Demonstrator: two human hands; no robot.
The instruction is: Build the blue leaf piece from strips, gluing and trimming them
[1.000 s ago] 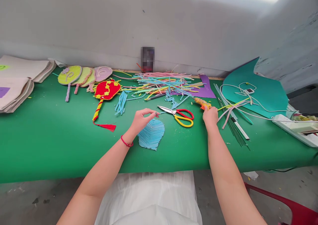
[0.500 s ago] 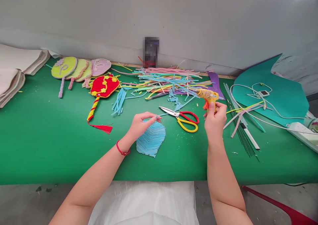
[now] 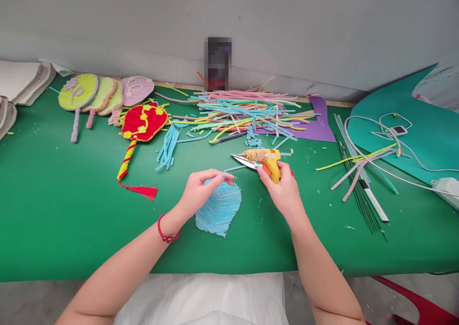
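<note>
while over scissors (image 3: 247, 162), yellow glue gun (image 3: 272, 158) in right grip (image 3: 284, 190)

- a grey wall (image 3: 287, 33) behind, dark marks at far right
- a broad green-topped table (image 3: 71, 219) along it
- grey floor (image 3: 32, 298) below
- part of what looks like a red chair (image 3: 432, 310), lower right
- soft, even light

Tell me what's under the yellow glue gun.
Scissors lie under the glue gun: their blades show, pointing left. The gun and right hand cover most of the handles; whether gun and scissors touch cannot be told.
</note>
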